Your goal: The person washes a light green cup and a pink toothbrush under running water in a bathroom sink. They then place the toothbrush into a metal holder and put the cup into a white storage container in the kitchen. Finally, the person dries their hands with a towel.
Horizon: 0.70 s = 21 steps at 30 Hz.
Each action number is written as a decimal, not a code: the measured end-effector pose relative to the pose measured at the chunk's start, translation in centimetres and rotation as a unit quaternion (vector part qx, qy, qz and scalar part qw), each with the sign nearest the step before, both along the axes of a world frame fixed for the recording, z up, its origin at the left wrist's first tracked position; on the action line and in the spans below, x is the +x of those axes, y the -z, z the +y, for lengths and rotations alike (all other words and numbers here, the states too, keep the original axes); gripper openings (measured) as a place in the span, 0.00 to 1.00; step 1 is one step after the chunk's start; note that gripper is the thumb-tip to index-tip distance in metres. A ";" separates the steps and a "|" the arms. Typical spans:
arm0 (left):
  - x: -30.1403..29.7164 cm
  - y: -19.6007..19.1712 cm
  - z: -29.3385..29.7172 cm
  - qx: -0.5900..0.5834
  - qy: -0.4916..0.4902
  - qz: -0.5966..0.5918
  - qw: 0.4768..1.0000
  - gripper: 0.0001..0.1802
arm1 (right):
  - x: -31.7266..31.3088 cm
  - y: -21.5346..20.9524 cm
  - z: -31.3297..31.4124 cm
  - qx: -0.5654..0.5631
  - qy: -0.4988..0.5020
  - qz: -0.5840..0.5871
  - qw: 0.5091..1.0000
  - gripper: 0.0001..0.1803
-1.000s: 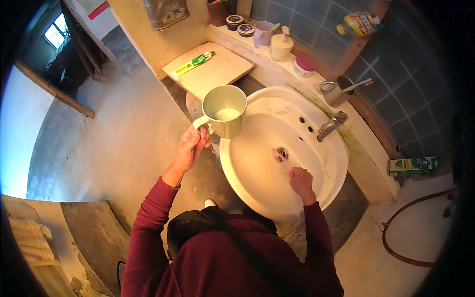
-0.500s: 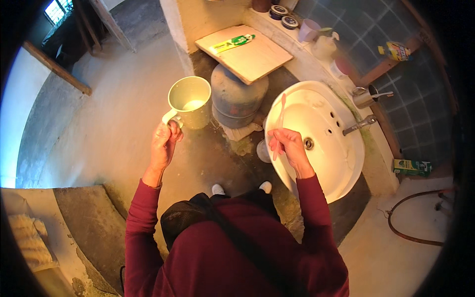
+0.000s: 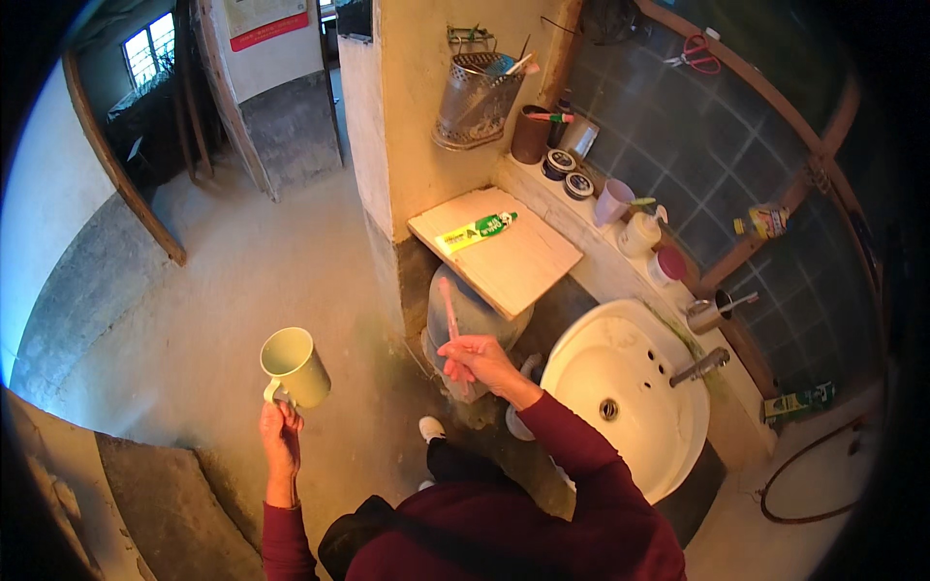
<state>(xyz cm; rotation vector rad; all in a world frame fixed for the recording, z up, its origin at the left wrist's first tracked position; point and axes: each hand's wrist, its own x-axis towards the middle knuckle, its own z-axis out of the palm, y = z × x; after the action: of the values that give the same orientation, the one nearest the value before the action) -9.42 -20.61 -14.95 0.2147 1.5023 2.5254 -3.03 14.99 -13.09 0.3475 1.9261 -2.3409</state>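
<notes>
Because the left hand (image 3: 281,438) is clamped only on its handle (image 3: 273,392), the pale green mug (image 3: 298,370), left of centre in the frame, could tip if the wrist rolled; its mouth leans to the upper left, and I cannot tell whether it holds liquid. Near the centre, the right hand (image 3: 480,363) has its fingers closed around a slim pink toothbrush (image 3: 449,308); a loosened pinch could drop it to the floor (image 3: 242,261), and a careless upward swing could knock it against the board (image 3: 531,257) above. On that board lies a green and yellow tube (image 3: 477,232), which a bump might slide off.

At lower right, the sink (image 3: 635,470) shows an uncovered drain (image 3: 608,410) and no standing water. Toward the upper right, a metal cup (image 3: 701,318) holds toothbrushes, a lilac cup (image 3: 612,203) hides its contents, and a jar (image 3: 666,266) wears its pink lid. Higher up, a brown cup (image 3: 530,140) has a tube-like item across its mouth, and the wall basket (image 3: 473,111) carries slim, brush-like pieces.
</notes>
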 end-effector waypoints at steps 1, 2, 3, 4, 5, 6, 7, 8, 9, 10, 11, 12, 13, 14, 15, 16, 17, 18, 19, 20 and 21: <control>-0.7 -0.1 0.0 -0.009 -0.013 0.005 1.000 0.13 | -1.3 0.0 0.0 0.004 -0.009 0.010 1.000 0.11; -1.7 -0.1 0.2 -0.018 -0.025 0.009 0.999 0.13 | -2.6 -0.1 0.2 0.008 -0.017 0.020 1.000 0.11; -3.0 -0.4 0.3 -0.015 -0.033 0.015 0.999 0.14 | -4.1 -0.6 0.4 -0.003 -0.019 0.025 1.000 0.11; -4.1 -0.6 0.5 -0.016 -0.044 0.008 0.999 0.14 | -5.2 -0.8 0.9 -0.002 -0.017 0.039 0.999 0.11; -5.0 -0.8 0.8 -0.016 -0.054 0.001 0.998 0.14 | -6.3 -0.8 1.5 0.000 -0.013 0.054 0.998 0.11; -5.9 -1.0 1.1 -0.017 -0.063 -0.007 0.998 0.15 | -7.3 -1.0 2.1 0.002 -0.009 0.069 0.998 0.11; -7.0 -0.9 1.3 -0.013 -0.074 -0.005 0.997 0.14 | -8.4 -1.3 2.8 0.013 0.005 0.095 0.995 0.11; -8.0 -1.1 1.7 -0.011 -0.077 -0.001 0.997 0.14 | -9.4 -1.7 3.5 0.025 0.019 0.121 0.992 0.11; -8.8 -1.3 2.1 -0.008 -0.079 0.001 0.997 0.14 | -10.2 -2.2 4.4 0.038 0.034 0.144 0.988 0.11; -9.6 -1.5 2.7 -0.006 -0.081 0.003 0.997 0.14 | -10.9 -2.8 5.2 0.031 0.065 0.181 0.981 0.11; -10.4 -1.6 3.2 0.003 -0.085 0.002 0.996 0.13 | -11.4 -3.7 6.1 0.023 0.097 0.217 0.971 0.12; -11.0 -1.1 3.6 0.012 -0.096 -0.011 0.995 0.13 | -12.0 -4.3 7.0 0.018 0.125 0.251 0.960 0.12; -11.6 -0.5 3.7 0.021 -0.107 -0.024 0.994 0.14 | -12.8 -4.7 8.2 -0.011 0.142 0.264 0.954 0.13; -12.2 0.1 3.8 0.029 -0.119 -0.037 0.992 0.14 | -13.9 -5.4 9.4 0.004 0.194 0.293 0.936 0.11; -12.8 0.5 3.9 0.022 -0.122 -0.056 0.991 0.14 | -14.9 -6.3 10.7 0.020 0.248 0.317 0.915 0.10; -13.3 0.8 3.7 0.014 -0.128 -0.074 0.989 0.14 | -15.7 -7.7 12.1 0.041 0.279 0.324 0.903 0.09; -13.8 1.0 3.7 0.001 -0.131 -0.091 0.987 0.14 | -16.5 -9.0 13.9 0.060 0.313 0.329 0.889 0.08; -14.4 1.5 3.6 -0.001 -0.133 -0.100 0.986 0.15 | -17.6 -10.0 15.6 0.068 0.332 0.348 0.874 0.08; -15.1 2.2 3.5 -0.002 -0.135 -0.109 0.985 0.15 | -18.5 -11.3 17.2 0.078 0.350 0.368 0.858 0.08; -15.6 2.7 3.1 -0.003 -0.141 -0.108 0.984 0.15 | -19.3 -12.3 18.7 0.097 0.359 0.383 0.846 0.08; -16.1 3.1 2.8 -0.002 -0.144 -0.114 0.983 0.15 | -20.3 -13.4 20.0 0.117 0.367 0.391 0.836 0.08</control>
<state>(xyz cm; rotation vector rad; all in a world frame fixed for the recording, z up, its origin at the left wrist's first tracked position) -25.49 -17.83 -18.06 -0.3066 1.5394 2.6495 -23.34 34.95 0.35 0.1573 2.8779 -3.0490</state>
